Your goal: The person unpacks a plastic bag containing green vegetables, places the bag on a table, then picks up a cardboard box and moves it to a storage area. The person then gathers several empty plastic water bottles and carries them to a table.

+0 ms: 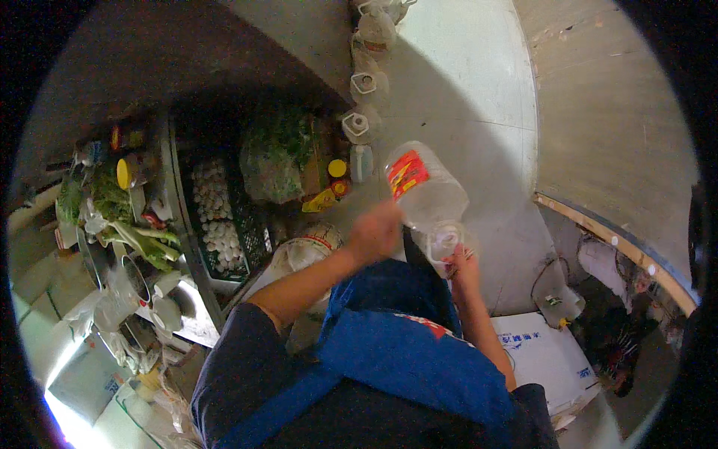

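A large clear plastic jug with a red and yellow label is tilted in front of me, its base pointing up and away to the left. My right hand is closed around the white handle by its neck, at the end close to my body. My left hand is just left of the jug, its fingers curled but smeared by motion. Whether it touches the jug's side or holds anything, I cannot make out.
Several empty plastic jugs line the wall ahead. At left, a dark crate holds garlic-like white bulbs, with bagged greens beyond. A white bucket stands by my left arm. A white box lies right of me, near a wood-edged panel.
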Tool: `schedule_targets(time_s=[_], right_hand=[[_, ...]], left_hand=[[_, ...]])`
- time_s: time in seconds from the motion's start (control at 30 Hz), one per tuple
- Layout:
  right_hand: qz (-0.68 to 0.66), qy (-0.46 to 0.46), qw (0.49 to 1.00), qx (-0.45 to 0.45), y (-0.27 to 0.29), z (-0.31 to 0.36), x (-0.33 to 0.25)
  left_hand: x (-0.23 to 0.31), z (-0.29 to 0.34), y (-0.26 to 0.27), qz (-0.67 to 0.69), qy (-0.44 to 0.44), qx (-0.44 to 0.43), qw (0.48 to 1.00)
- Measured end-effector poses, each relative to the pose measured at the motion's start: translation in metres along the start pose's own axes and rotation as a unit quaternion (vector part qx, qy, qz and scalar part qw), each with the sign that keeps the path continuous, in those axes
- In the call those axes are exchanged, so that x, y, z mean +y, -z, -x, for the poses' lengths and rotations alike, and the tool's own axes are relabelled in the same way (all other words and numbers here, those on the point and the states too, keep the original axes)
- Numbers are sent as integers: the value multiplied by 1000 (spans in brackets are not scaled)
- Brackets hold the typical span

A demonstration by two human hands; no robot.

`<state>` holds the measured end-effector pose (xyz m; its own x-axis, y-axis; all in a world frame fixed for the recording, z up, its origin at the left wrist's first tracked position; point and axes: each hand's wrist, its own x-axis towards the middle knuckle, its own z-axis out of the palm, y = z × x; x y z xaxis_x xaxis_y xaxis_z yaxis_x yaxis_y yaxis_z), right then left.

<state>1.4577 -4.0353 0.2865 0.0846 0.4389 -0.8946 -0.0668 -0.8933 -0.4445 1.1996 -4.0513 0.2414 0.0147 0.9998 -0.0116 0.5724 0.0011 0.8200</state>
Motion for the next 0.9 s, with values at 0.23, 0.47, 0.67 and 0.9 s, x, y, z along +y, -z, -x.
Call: schedule_targets(time_s=[0.23,0.47,0.67,0.9], right_hand=[[-97,56,994,15,24,-65,-70],[-108,112,983,97,37,-114,-100],[121,103,968,193,41,-136,-107],[217,-76,973,25,0,-163,-126]], left_hand=[[-263,-139,-31,111,475,138,862],[-356,-189,-80,210,684,168,679],[-282,-215,-105,92,538,107,831],[-4,-194,-118,134,284,-253,915]])
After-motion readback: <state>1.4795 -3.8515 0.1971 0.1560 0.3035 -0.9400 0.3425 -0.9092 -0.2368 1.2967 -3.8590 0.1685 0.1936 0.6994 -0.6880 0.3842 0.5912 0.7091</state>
